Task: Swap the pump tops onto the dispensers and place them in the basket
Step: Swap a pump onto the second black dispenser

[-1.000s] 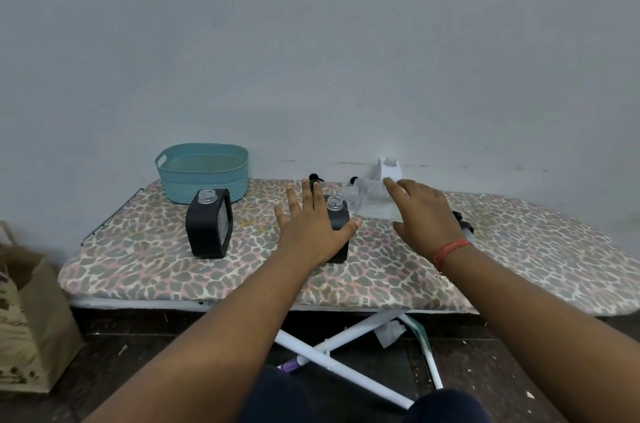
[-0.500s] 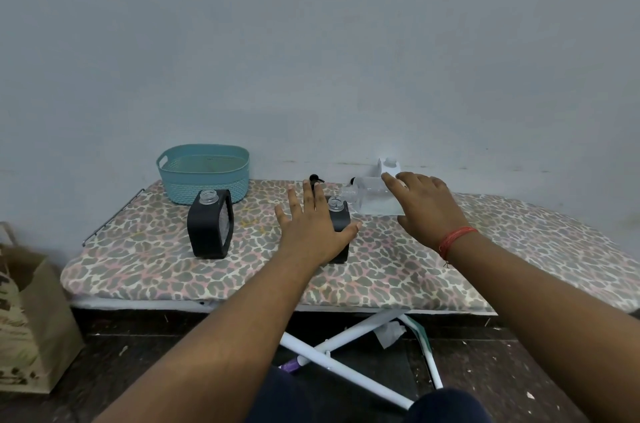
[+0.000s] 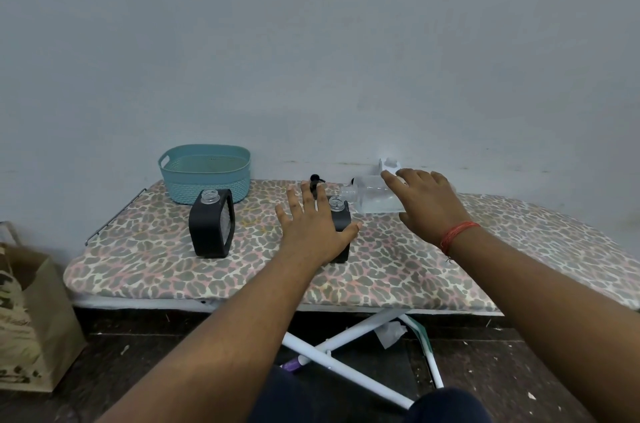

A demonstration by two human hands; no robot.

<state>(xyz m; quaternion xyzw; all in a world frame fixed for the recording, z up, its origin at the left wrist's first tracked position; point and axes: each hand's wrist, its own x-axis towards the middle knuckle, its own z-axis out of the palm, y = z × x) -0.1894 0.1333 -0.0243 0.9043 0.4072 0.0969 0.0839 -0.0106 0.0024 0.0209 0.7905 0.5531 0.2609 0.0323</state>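
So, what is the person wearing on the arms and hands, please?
Both forearms are bare, with no sleeves in view. The right wrist carries a red thread band, wound a few times, with a short loose end hanging down. The left hand and right hand wear no gloves, and no rings show.

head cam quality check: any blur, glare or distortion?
Head view: soft, even light, no glare; wide-angle bending shows on the ironing board edge; the clear bottle is washed out against the pale wall; both hands, left hand and right hand, look sharp.
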